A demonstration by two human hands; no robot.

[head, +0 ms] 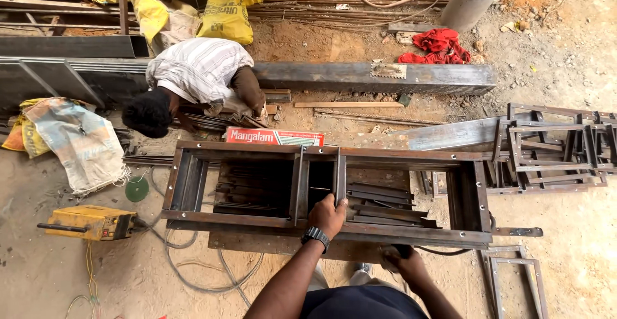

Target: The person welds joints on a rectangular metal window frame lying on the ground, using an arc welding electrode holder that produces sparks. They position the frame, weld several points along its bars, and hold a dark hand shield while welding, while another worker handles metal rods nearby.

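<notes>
Two hands are working at lower centre: the left hand [326, 215] is grasping a steel crosspiece [339, 176] inside the rectangular steel frame [257, 219], best kept square, while the right hand [400, 259] is clenching a dark tool handle [403, 250].

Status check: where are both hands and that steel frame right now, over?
Left hand gripping upright divider inside steel frame. Right hand closed on dark tool handle. Co-worker crouched behind the frame.
</notes>
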